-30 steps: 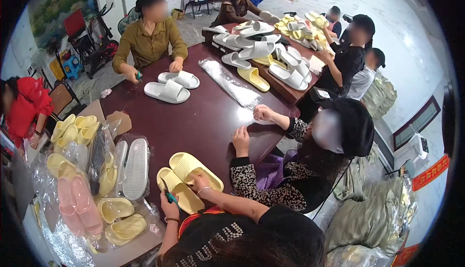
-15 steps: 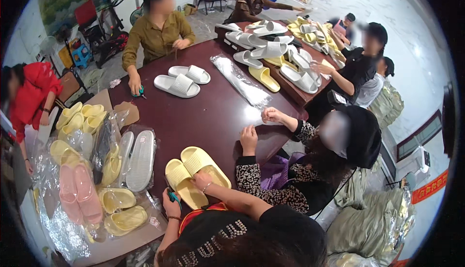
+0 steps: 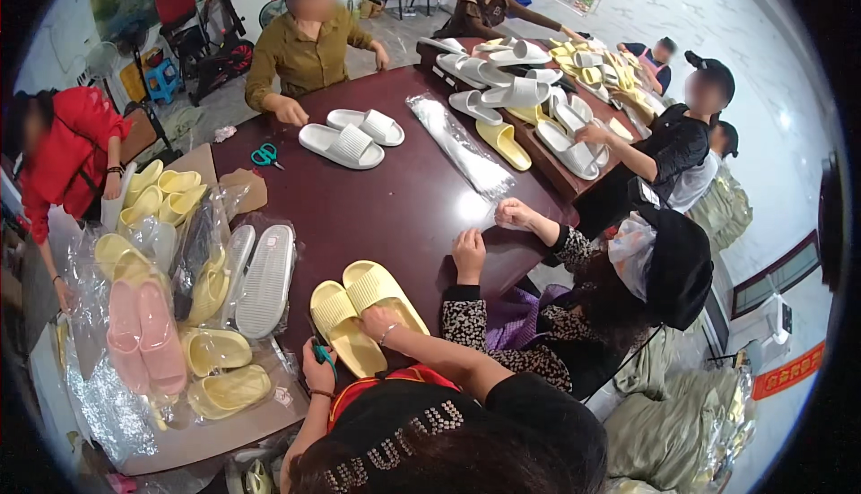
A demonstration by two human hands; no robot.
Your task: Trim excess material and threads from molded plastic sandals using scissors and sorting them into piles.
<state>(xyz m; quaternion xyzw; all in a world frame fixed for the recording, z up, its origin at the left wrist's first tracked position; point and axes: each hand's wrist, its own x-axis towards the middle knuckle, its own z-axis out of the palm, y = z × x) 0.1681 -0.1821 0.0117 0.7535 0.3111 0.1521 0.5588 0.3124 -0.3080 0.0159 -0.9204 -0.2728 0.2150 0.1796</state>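
A pair of yellow slippers (image 3: 391, 281) lies on the dark red table in front of me, soles down and side by side. My right hand (image 3: 380, 324) grips them near the straps, its fingertips partly hidden. Beside the left slipper, my left hand (image 3: 317, 370) is closed around teal-handled scissors (image 3: 325, 356). To the left, bagged slippers rest on cardboard: a pink pair (image 3: 146, 337), yellow ones (image 3: 230, 393) and a white pair (image 3: 266, 283) with one sole facing up.
Across the table (image 3: 395, 216), a person in olive reaches toward white slippers (image 3: 352, 146), near another pair of teal scissors (image 3: 266, 156). A bundle of clear bags (image 3: 459, 148) lies by a raised stand piled with slippers (image 3: 520, 91). A co-worker's hands (image 3: 470, 255) are close on my right.
The person in olive has let go of the teal scissors and moved a hand to the white slippers. My hands keep their places at the yellow slippers; the view has shifted slightly.
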